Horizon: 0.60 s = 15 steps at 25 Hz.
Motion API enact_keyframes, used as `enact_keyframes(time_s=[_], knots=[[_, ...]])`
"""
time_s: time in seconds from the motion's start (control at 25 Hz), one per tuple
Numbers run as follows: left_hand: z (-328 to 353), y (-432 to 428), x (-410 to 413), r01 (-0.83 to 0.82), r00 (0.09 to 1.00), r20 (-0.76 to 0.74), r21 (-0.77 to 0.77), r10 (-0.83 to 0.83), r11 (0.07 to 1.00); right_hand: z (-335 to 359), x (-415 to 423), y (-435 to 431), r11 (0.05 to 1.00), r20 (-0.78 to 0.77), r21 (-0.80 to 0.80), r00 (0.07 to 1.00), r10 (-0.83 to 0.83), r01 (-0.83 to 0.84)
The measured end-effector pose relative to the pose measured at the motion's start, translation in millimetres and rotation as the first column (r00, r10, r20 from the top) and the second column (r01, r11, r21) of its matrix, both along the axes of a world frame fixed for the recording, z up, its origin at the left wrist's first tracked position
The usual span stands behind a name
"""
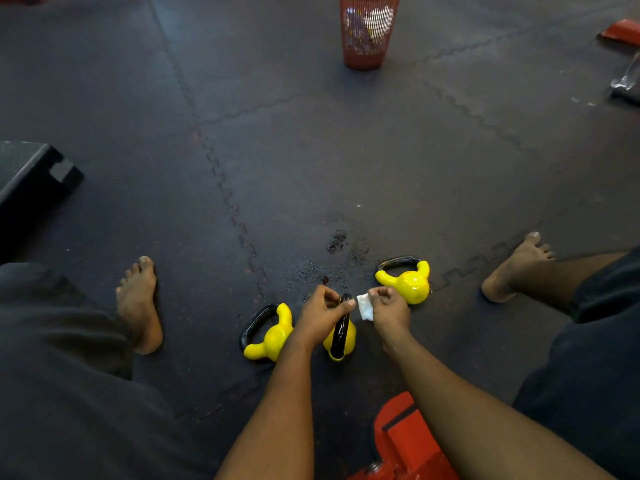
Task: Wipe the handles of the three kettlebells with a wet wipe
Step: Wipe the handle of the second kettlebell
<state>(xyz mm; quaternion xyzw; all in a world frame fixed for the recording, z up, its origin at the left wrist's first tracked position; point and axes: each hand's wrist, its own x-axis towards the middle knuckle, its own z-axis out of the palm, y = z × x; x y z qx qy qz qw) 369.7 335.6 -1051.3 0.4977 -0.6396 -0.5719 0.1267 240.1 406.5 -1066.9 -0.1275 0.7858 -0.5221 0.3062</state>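
Kettlebells [412,284]: glossy yellow, black handles [398,263].

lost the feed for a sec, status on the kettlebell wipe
Hands: left hand and right hand pinch the wet wipe. Wipe beside top of middle kettlebell's handle. Nothing in the way.

Mat [346,150] open ahead — left kettlebell [270,336] and right kettlebell [408,282] close the sides; red bench [408,441] behind.
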Motion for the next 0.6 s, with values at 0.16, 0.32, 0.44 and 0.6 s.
enact_keyframes(time_s=[0.16,0.32,0.44,0.6], knots=[[4.1,-6.4,0.9,0.048,0.999,-0.027,0.029,-0.047,0.998,4.5,-0.2,-7.1,0.995,-0.064,-0.102,0.998,0.015,-0.022],[9.0,-13.5,2.4,0.153,0.988,-0.001,-0.018,-0.153,0.988,7.9,3.4,-16.6,0.949,-0.052,-0.096,0.953,0.297,-0.301],[11.1,-12.8,-1.3,0.097,0.995,0.041,-0.068,-0.095,0.993,7.2,3.3,-17.9,0.915,-0.135,0.035,0.905,0.403,-0.402],[8.3,-16.1,7.5,-0.080,0.992,0.089,-0.063,0.086,0.995,3.0,-1.2,-16.4,0.935,-0.135,0.118,0.928,0.348,-0.334]])
